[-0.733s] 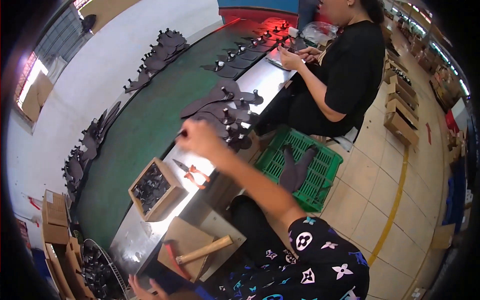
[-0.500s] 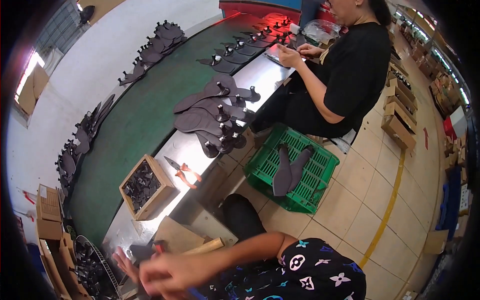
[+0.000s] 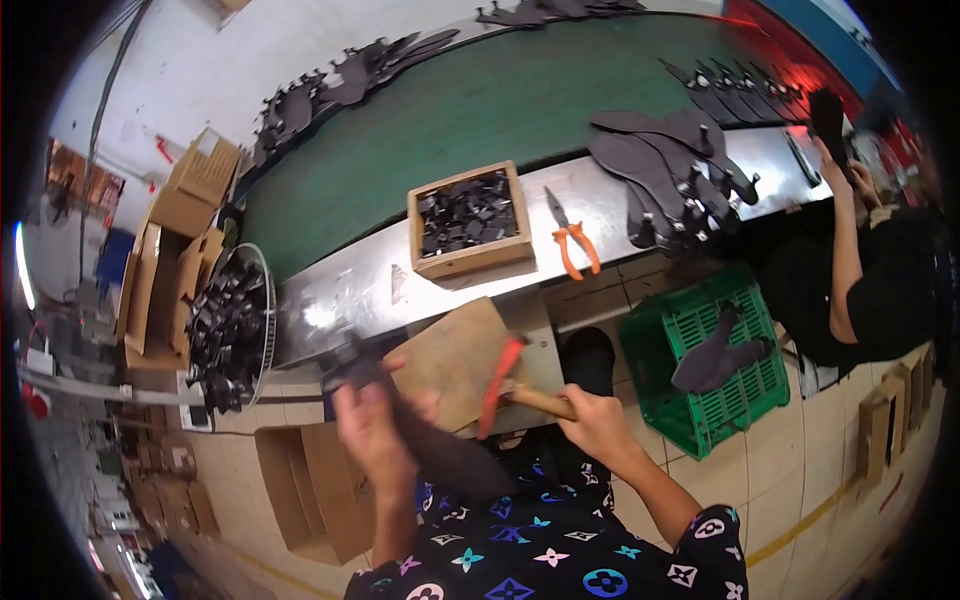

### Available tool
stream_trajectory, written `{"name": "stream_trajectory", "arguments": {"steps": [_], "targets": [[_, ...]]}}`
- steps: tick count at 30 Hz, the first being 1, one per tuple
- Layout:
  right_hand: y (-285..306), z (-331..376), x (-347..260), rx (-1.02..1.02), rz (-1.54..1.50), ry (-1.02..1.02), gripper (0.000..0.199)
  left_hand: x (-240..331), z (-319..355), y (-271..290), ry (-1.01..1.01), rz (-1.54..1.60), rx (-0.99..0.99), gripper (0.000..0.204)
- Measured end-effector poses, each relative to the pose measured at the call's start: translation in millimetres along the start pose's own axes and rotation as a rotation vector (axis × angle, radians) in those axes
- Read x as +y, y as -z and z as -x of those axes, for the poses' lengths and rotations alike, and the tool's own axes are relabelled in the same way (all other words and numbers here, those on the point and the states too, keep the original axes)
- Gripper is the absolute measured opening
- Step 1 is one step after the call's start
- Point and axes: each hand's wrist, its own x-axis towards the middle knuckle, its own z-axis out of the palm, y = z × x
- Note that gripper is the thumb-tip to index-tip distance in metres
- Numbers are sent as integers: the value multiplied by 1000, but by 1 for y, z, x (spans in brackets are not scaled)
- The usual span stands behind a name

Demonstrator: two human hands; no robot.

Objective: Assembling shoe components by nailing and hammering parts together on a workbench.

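My left hand (image 3: 372, 425) is closed around a dark shoe sole (image 3: 445, 455), tilted in front of my chest. Its far end, above my fingers, is blurred. In my right hand (image 3: 600, 425) is the wooden handle of a hammer (image 3: 543, 400), whose red head points toward the sole without clearly touching it. Beneath both lies a tan board (image 3: 450, 365) on a low metal stand (image 3: 540, 350) at the bench edge. Beyond it, a wooden box (image 3: 475, 262) of small black pieces stands on the metal bench beside orange-handled pliers (image 3: 574, 240).
Heeled soles (image 3: 660, 160) are piled on the bench. A green conveyor belt (image 3: 430, 110) runs behind it. At left are a wire basket (image 3: 268, 330) of black parts and cardboard boxes (image 3: 325, 490). A green crate (image 3: 700, 420) stands at right, near a seated co-worker (image 3: 890, 270).
The view has swung left. My right hand has gone from beside my left hand to the hammer, which it now grips. My left hand now shows a sole in it.
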Motion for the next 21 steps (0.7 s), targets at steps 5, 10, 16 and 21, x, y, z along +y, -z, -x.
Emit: {"name": "stream_trajectory", "arguments": {"steps": [5,10,16,21], "targets": [[24,52,4,11,-177,-131,22,-118,-26,7,-160,-1082,-119,82],[25,89,-20,382,-688,-668,24,-65,-74,-23,-542,-895,-151,51],[24,56,-14,389,-703,-610,22,-69,-191,-94,-639,-996,-397,19],[18,40,-21,451,-586,-453,26,-55,-211,-129,-616,-1314,-539,20]]}}
